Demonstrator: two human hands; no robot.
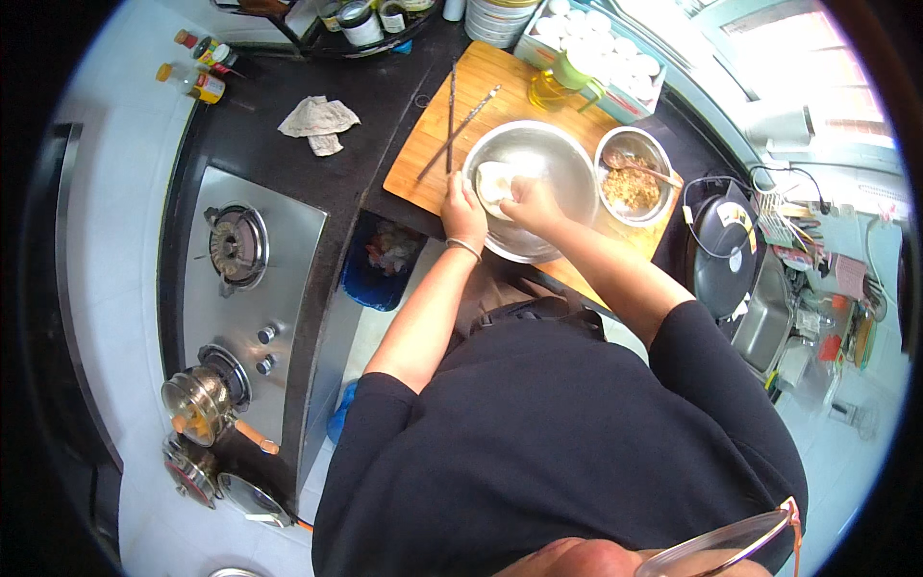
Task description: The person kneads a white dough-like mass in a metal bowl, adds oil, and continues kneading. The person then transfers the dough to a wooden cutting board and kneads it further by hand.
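A wide stainless steel bowl (555,151) sits near the front edge of a wooden cutting board (425,151). My left hand (464,209) grips the bowl's left rim, with a bracelet at the wrist. Inside the bowl, against its left side, lies a lump of white dough (494,180). My right hand (532,204) reaches into the bowl with curled fingers on the dough; its fingertips are partly hidden. To the right, a smaller metal bowl (634,205) holds a crumbly brown-yellow mixture (626,189) and a wooden spoon (649,172).
Two crossed chopsticks (461,130) and a green-topped oil jug (551,88) are on the board. Behind stands a box of eggs (613,54). A bin (382,267) sits below left, beside a gas hob (267,231). A black electric appliance (721,252) stands right, near the sink (764,317).
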